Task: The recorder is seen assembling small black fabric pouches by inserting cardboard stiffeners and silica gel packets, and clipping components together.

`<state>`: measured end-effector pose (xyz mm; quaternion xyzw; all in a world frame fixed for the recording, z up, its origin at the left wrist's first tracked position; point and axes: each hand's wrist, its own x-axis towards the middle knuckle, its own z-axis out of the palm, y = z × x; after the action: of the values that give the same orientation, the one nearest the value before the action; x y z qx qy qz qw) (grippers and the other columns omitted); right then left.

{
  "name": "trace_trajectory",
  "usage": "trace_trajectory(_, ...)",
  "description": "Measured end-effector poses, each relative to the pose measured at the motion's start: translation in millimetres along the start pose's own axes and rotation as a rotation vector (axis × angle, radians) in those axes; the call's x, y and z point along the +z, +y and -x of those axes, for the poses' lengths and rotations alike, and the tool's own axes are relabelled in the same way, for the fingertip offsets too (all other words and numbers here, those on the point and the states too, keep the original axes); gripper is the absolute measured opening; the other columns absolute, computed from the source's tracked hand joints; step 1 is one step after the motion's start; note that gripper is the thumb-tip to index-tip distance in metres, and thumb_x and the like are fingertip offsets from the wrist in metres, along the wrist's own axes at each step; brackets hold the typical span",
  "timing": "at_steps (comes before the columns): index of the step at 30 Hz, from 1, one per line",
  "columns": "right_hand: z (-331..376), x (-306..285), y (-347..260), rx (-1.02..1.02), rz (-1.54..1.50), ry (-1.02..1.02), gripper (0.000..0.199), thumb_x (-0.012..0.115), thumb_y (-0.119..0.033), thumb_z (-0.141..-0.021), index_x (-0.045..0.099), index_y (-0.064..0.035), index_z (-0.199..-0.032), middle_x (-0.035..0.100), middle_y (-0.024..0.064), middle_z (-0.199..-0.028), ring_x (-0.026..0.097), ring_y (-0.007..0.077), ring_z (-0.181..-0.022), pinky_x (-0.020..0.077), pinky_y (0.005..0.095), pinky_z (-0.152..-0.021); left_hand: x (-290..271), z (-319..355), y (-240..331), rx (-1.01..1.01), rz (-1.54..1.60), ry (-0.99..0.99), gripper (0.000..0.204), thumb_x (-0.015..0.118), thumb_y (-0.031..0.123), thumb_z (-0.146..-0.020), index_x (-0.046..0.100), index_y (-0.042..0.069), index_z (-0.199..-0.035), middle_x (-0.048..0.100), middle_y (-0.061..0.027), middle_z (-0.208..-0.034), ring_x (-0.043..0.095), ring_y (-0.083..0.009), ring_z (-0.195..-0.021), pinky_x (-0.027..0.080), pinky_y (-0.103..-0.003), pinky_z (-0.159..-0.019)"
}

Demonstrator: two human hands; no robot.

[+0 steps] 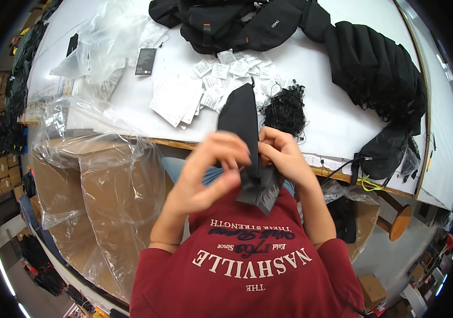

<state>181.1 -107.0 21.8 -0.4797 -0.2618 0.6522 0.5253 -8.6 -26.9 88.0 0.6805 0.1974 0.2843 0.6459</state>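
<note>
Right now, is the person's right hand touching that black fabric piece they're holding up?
Touching. The head view shows the right hand with fingers curled against the edge of the black fabric piece, no gap; the left hand pinches it too.

Both hands (247, 159) raised, fingers pinched

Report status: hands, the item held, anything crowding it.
Left hand and right hand both pinch the black fabric item at chest height. Black cord bundle and paper tags lie beyond on the table.

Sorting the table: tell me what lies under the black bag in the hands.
Past the black bag lie white tags and a tangle of black strings. What is directly beneath is covered.
</note>
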Motion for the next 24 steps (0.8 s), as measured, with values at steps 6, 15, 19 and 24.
trace_trajectory(6, 29, 14, -56, -0.201, 1.029, 0.019, 0.016, 0.061, -0.018, -0.081, 0.053, -0.0037, -0.077, 0.050, 0.0091, -0.055, 0.053, 0.0246, -0.049, 0.0391, 0.0348, -0.049, -11, -17, -23, 0.411, -0.973, -0.096, 0.041, 0.073, 0.001, -0.068, 0.066, 0.011, -0.107, 0.059, -0.0026, -0.121, 0.051, -0.0233, -0.107, 0.038, -0.034, -0.091)
trace_trajectory(15, 39, 16, -61, -0.276, 1.054, 0.131, 0.014, 0.063, -0.016, -0.081, 0.055, -0.0049, -0.078, 0.053, 0.0078, -0.057, 0.054, 0.0244, -0.050, 0.0420, 0.0337, -0.049, -15, -18, -36, 0.393, -0.807, -0.060, 0.031, 0.074, 0.004, -0.057, 0.064, 0.008, -0.086, 0.066, -0.0029, -0.095, 0.060, -0.0230, -0.093, 0.043, -0.035, -0.081)
trace_trajectory(19, 39, 16, -60, -0.233, 1.004, 0.080, 0.014, 0.063, -0.016, -0.081, 0.055, -0.0042, -0.079, 0.052, 0.0083, -0.056, 0.053, 0.0234, -0.049, 0.0417, 0.0332, -0.049, -19, -17, -40, 0.528, -0.923, -0.122, 0.033, 0.071, 0.006, -0.057, 0.066, 0.009, -0.090, 0.062, -0.0006, -0.089, 0.057, -0.0200, -0.085, 0.044, -0.034, -0.079)
trace_trajectory(24, 41, 19, -59, -0.186, 0.931, 0.051, 0.015, 0.062, -0.016, -0.082, 0.054, -0.0035, -0.079, 0.052, 0.0089, -0.055, 0.053, 0.0229, -0.048, 0.0415, 0.0326, -0.048, -15, -15, -44, 0.583, -0.913, -0.094, 0.034, 0.068, 0.003, -0.054, 0.068, 0.008, -0.087, 0.063, -0.0009, -0.085, 0.058, -0.0203, -0.082, 0.045, -0.033, -0.076)
